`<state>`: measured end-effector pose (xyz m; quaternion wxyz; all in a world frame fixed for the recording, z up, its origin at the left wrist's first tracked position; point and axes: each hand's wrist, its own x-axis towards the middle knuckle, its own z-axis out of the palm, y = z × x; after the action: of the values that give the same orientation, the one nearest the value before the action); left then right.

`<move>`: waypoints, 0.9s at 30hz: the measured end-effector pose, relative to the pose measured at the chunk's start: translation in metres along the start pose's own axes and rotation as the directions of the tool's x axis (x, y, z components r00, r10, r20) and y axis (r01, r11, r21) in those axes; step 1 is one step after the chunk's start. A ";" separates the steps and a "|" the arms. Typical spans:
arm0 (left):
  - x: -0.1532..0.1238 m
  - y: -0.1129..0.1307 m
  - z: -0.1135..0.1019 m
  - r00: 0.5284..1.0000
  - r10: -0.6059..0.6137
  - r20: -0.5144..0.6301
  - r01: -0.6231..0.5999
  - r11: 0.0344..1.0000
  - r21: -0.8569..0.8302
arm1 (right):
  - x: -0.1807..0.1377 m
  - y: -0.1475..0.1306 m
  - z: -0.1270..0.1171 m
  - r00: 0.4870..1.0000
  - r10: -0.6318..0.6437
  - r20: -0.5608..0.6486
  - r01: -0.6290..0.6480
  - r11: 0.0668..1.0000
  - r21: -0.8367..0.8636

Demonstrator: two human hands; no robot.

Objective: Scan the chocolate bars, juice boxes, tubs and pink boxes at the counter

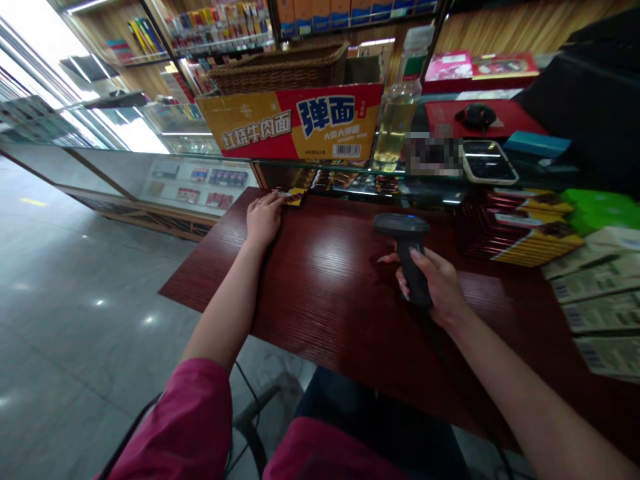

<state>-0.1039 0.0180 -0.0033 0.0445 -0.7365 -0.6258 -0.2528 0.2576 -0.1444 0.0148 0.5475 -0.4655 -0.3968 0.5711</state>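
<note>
My right hand (434, 283) is closed round the handle of a black barcode scanner (406, 247), held upright just above the dark red wooden desk (325, 293). My left hand (263, 217) lies flat on the desk's far left corner, fingers stretched out, fingertips touching a small yellow and dark packet (294, 195) at the foot of the glass counter. The scanner's cable runs down under my right wrist.
A glass counter (200, 173) runs along the back with a red and yellow noodle carton (295, 123), a wicker basket (285, 67), an oil bottle (397, 113) and a phone (489, 162). Stacked boxes (525, 227) and pale packs (595, 300) lie at right.
</note>
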 end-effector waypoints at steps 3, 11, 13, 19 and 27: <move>-0.002 0.004 0.005 0.999 0.025 0.046 -0.025 1.000 -0.002 | -0.001 -0.001 0.000 1.000 -0.003 -0.003 0.003 1.000 -0.002; 0.017 -0.004 0.019 0.998 0.023 0.062 -0.018 0.997 -0.072 | 0.001 0.001 0.000 1.000 -0.004 -0.003 0.004 1.000 0.025; 0.015 -0.004 0.016 0.998 0.017 0.064 -0.012 0.996 -0.086 | 0.000 0.001 0.000 1.000 -0.021 -0.002 0.021 0.999 0.033; -0.001 0.052 0.008 0.987 0.143 -0.078 -0.153 0.977 -0.151 | -0.003 -0.014 -0.019 0.969 -0.208 -0.130 0.217 0.974 0.062; -0.033 0.286 0.046 0.784 0.619 -0.046 -0.585 0.712 -0.388 | -0.013 -0.055 -0.093 0.819 -0.380 -0.430 0.412 0.911 -0.021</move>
<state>0.1775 -0.0548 0.0144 -0.0470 -0.9044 -0.2912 -0.3084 0.3609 -0.1578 0.0460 0.7438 -0.4655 -0.3349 0.3435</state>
